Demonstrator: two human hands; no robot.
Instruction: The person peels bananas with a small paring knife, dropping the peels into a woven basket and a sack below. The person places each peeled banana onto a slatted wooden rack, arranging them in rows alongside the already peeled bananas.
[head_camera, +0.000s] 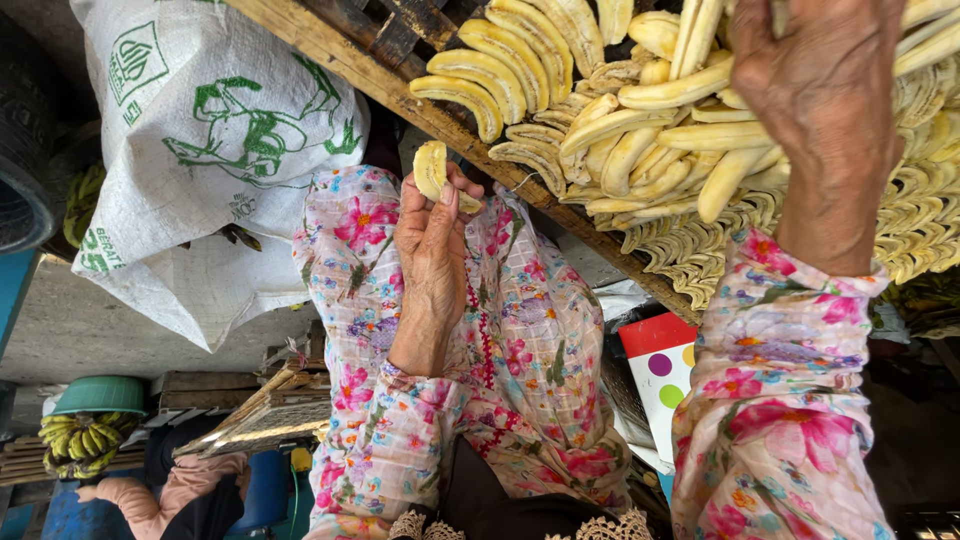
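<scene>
Item: peeled banana piece (431, 168), pinched in fingertips of your left hand (432, 250), held just below wooden rack edge (330, 45).
Your right hand (825, 100): over peeled bananas (620, 120) spread on rack; grip cannot be told, fingers hidden.
Step, by my reading: laying pieces out. Next move calls for free gap among rows.
Surroundings: white printed sack (200, 150), green basin (100, 395) over unpeeled bunch, spotted box (662, 365); outdoor stall.

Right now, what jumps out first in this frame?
A big heap of peeled bananas fills the upper right on a wooden rack, with the right hand raised over it. At centre, the left hand pinches one banana piece; a white printed sack sits upper left.
</scene>
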